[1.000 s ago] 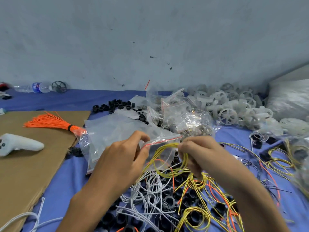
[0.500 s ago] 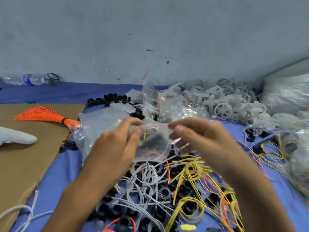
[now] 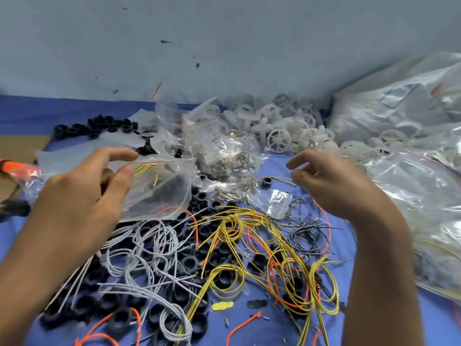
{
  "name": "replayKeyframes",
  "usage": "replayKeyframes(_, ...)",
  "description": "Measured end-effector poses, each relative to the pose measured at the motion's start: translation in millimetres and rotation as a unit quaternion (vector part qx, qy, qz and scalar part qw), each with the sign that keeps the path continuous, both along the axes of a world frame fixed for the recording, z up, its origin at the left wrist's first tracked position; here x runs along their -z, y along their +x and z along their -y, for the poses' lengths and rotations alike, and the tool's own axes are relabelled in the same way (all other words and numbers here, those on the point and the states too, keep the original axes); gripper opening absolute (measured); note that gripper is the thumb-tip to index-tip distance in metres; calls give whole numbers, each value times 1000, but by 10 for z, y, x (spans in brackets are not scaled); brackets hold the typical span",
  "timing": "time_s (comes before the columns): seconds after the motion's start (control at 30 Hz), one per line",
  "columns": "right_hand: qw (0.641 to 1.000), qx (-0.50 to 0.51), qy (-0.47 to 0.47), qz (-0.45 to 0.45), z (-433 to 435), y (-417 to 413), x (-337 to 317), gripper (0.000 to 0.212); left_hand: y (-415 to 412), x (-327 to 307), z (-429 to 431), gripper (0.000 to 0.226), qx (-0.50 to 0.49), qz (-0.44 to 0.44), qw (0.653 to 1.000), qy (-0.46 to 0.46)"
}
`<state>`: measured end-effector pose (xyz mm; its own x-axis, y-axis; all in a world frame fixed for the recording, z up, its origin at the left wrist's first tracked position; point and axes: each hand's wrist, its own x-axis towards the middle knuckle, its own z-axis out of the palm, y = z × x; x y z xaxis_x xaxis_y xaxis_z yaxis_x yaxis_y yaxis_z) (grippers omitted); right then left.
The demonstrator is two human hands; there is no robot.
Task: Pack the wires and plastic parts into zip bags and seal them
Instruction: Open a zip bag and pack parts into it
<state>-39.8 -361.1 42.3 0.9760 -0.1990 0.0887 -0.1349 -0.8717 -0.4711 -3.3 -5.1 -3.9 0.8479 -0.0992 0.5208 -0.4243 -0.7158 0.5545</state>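
Just above the heap of wires, the left hand pinches the mouth of a zip bag (a yellow wire inside) while the right hand hovers beside it, loosely curled and empty, so this looks like filling, with another piece to fetch before sealing.

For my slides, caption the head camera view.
Left hand pinches a clear plastic zip bag with yellow wire inside; right hand hovers open over tangled wires.
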Motion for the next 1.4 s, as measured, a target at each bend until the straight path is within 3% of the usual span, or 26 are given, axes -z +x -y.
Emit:
replayKeyframes(0.2, 999, 4, -20, -47, 74, 81, 115, 20, 191, 148, -142, 43, 20, -23, 1000, 2)
replayKeyframes(0.43, 981, 5, -19, -195, 169, 110, 292, 27, 437, 408, -334, 49, 32, -81, 995, -45)
replayKeyframes(0.67, 956, 0, -72, -285, 186, 108, 434, 14, 446, 420, -293, 51, 12, -55, 997, -55)
replayKeyframes(0.77, 954, 5, -78, -288, 196, 108, 456, 19, 454, 402, -316, 51, 11, -61, 996, -65)
replayKeyframes(0.93, 968, -10, -99, -232, 220, 27, 255, 24, 455, 376, -331, 50, 21, -89, 994, -57)
replayKeyframes(1.13, 999, -37, -3, -17, 132, -352, -296, 23, 269, 201, -206, 48, 27, -63, 997, -30)
replayKeyframes(1.4, 969, -144, 136, 149, -193, -557, -512, 21, -145, -127, 125, 23, 22, -51, 998, 8)
